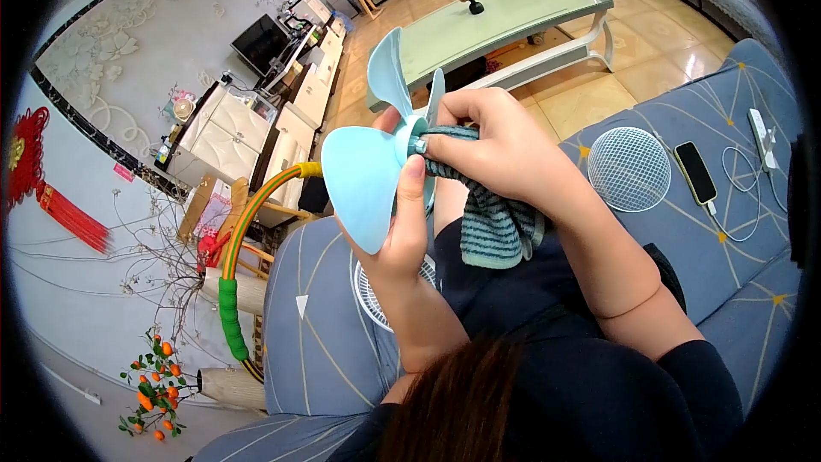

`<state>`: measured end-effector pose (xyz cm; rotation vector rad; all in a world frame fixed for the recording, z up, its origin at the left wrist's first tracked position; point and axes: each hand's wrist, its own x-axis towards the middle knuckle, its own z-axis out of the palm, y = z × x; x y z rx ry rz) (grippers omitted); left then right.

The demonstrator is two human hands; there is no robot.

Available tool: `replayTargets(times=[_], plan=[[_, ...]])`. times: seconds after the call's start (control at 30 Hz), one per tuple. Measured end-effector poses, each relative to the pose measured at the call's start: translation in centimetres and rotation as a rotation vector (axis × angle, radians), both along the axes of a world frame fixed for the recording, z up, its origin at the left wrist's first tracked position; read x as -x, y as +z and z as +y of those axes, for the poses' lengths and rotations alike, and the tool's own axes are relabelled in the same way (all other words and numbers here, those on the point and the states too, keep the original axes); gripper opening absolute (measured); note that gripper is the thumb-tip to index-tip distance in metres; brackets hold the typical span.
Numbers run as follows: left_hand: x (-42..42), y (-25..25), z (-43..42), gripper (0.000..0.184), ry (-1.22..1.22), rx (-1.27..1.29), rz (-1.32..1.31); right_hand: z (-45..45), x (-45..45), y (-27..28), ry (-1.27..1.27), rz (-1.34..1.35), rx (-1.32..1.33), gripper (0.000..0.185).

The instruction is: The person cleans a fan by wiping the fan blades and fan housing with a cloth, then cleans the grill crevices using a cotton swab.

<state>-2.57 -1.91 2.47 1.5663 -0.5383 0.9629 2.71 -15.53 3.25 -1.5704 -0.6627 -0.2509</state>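
Note:
A light blue fan blade [363, 180] with several broad vanes is held up in front of me. My left hand [402, 231] grips it from below, its thumb near the hub. My right hand [487, 141] pinches a striped teal and dark cloth [494, 227] against the hub [412, 139], and the cloth's loose end hangs down over my lap. Part of the left fingers is hidden behind the blade. Beneath my left forearm, a white round fan grille [369, 295] shows in part on the sofa.
On the blue-grey sofa cover [547, 162] to the right lie a white mesh fan cover [629, 168], a phone [694, 173] on a charging cable and a power strip [760, 139]. A glass-topped table [505, 30] stands ahead. A striped hoop [248, 227] is at the left.

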Motion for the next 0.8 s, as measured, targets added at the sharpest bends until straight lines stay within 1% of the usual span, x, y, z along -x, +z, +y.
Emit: replayTargets(times=[0.17,0.27,0.37,0.43,0.47,0.57,0.63,0.7,0.73,0.8], plan=[[-0.3,-0.2,0.3,0.04,0.008,-0.035,-0.07,0.2,-0.1,-0.5,0.093,0.081,-0.057,0.025],[-0.2,-0.2,0.3,0.04,0.037,-0.047,-0.051,0.4,-0.3,-0.8,0.152,0.132,-0.094,0.026],[-0.5,-0.5,0.1,0.042,-0.006,0.007,-0.032,0.4,-0.4,-1.0,0.186,0.176,-0.101,0.026],[-0.9,-1.0,0.3,0.044,0.021,-0.035,-0.042,0.4,-0.7,-1.4,0.199,0.209,-0.096,0.026],[-1.2,-1.3,0.5,0.046,0.034,-0.055,-0.045,0.5,-0.8,-1.5,0.217,0.211,-0.118,0.027],[-2.1,-1.7,1.3,0.057,-0.066,-0.03,-0.028,0.8,-0.8,-1.6,0.262,0.219,-0.157,0.029],[-2.4,-2.1,0.8,0.068,-0.047,0.01,-0.039,0.8,-0.8,-1.5,0.272,0.222,-0.156,0.029],[-2.6,-2.4,0.1,0.074,-0.012,0.061,-0.038,0.7,-0.5,-1.3,0.261,0.219,-0.168,0.029],[-2.7,-2.5,-0.1,0.074,0.014,0.093,-0.032,0.7,-0.3,-1.2,0.255,0.217,-0.173,0.029],[-3.0,-2.4,-0.3,0.076,0.059,0.078,-0.073,0.6,-0.2,-1.2,0.255,0.213,-0.185,0.029]])
